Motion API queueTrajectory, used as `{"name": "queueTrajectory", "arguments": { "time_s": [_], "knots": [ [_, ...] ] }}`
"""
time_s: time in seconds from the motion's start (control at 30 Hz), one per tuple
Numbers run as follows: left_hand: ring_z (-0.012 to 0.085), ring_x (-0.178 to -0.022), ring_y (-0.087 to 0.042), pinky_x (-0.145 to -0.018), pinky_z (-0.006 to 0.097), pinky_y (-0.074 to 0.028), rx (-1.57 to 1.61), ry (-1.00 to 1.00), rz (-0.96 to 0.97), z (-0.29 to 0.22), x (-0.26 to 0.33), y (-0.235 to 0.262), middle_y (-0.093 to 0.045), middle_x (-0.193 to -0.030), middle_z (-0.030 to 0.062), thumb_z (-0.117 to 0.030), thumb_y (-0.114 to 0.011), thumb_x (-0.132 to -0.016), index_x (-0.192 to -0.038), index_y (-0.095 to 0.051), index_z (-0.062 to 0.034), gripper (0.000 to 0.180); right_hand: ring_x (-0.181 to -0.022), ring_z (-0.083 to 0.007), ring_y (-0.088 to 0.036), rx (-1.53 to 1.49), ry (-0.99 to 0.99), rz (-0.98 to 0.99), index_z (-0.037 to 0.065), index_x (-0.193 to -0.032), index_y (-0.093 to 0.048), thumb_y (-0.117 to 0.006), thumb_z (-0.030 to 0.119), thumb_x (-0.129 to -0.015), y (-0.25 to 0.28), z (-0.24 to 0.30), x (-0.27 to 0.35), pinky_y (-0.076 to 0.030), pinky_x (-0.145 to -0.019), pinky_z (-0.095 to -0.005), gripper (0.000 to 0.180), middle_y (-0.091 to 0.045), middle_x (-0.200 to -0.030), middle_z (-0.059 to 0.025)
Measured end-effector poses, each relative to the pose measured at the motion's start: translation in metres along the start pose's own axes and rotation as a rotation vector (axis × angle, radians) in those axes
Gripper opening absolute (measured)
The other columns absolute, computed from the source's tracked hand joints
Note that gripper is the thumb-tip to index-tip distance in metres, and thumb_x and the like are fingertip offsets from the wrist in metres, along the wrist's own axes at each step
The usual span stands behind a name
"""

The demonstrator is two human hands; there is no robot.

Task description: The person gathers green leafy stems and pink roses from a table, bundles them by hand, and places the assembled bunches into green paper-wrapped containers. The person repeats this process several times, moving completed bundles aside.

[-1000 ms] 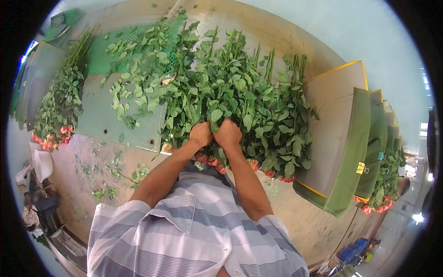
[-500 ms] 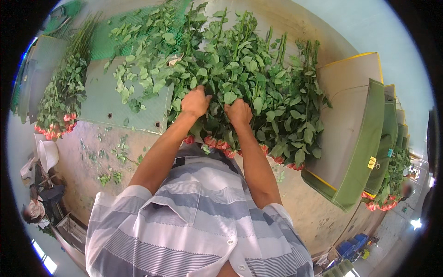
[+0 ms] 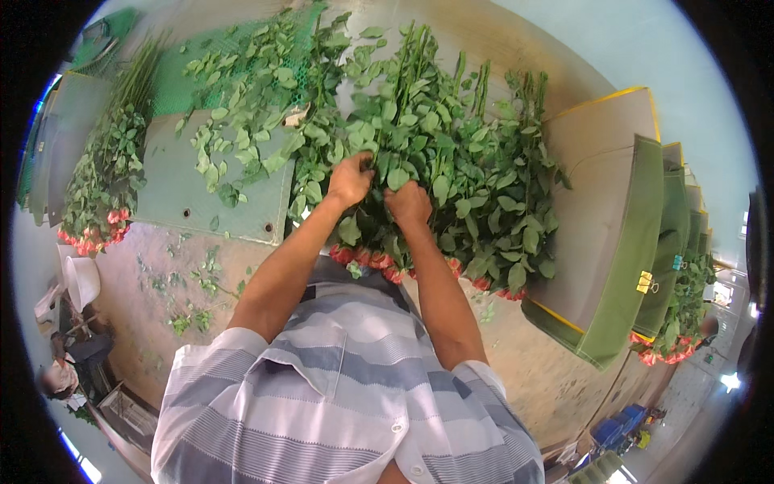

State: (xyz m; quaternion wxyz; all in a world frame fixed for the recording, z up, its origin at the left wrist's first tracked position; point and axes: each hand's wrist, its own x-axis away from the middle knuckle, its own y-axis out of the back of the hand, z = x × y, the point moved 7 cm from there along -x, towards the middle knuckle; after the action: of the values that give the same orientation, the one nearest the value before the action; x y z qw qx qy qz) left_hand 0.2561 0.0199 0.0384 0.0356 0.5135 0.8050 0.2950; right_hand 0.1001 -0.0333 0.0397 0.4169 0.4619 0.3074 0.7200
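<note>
Long-stemmed roses [image 3: 492,173] lie in a thick leafy row in front of me, cut stem ends pointing away and coral-pink blooms [image 3: 379,260] near my waist. Among their leaves, my left hand [image 3: 351,179] is closed, its fingertips curled round rose stems partly hidden by foliage. Close to its right, my right hand [image 3: 409,204] makes a fist on stems of the same roses. Leaves cover exactly which stems each hand grips.
Loose leaves lie on a grey-green board [image 3: 214,194] and green netting [image 3: 177,85] at left. Another rose bunch [image 3: 105,161] hangs beyond. Green-edged dividers [image 3: 625,242] with binder clips stand at right. A person [image 3: 60,375] is at far left, a white bucket [image 3: 81,278] nearby.
My left hand has shifted slightly right and my right hand slightly left and down, bringing them closer together. Some stems between and above them have moved left.
</note>
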Motion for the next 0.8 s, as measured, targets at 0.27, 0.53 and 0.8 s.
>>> {"name": "queueTrajectory", "arguments": {
  "time_s": [0.27,0.53,0.8],
  "knots": [
    [0.0344,-0.107,-0.055,-0.090,0.038,-0.044,-0.062,0.035,0.034,0.014,-0.006,-0.017,-0.059,-0.114,0.0197,-0.008,-0.054,-0.079,-0.120,-0.056,-0.0033,0.041,-0.083,-0.0400,-0.062,0.007,0.005,0.039,0.001,-0.088,-0.066,-0.067,0.037,-0.071,0.005,0.004,-0.002,-0.050,-0.071,-0.0479,0.040,-0.065,-0.089,-0.0227],
    [0.0338,-0.108,-0.055,-0.091,0.036,-0.043,0.016,0.076,0.061,0.008,0.002,-0.008,-0.058,-0.115,0.0219,-0.005,-0.050,-0.080,-0.119,-0.055,-0.0011,0.040,-0.084,-0.0418,-0.061,0.061,0.107,-0.002,0.002,-0.099,-0.062,-0.064,0.030,-0.075,0.013,0.026,0.007,-0.049,-0.073,-0.0497,0.037,-0.064,-0.088,-0.0232],
    [0.0284,-0.104,-0.056,-0.092,0.034,-0.041,0.364,0.179,0.278,-0.001,0.002,-0.015,-0.059,-0.113,0.0199,-0.009,-0.046,-0.086,-0.121,-0.051,0.0051,0.039,-0.086,-0.0413,-0.060,-0.174,0.175,0.071,0.002,-0.107,-0.058,-0.064,0.039,-0.076,0.011,0.033,0.012,-0.047,-0.074,-0.0488,0.049,-0.063,-0.091,-0.0235]
  ]
}}
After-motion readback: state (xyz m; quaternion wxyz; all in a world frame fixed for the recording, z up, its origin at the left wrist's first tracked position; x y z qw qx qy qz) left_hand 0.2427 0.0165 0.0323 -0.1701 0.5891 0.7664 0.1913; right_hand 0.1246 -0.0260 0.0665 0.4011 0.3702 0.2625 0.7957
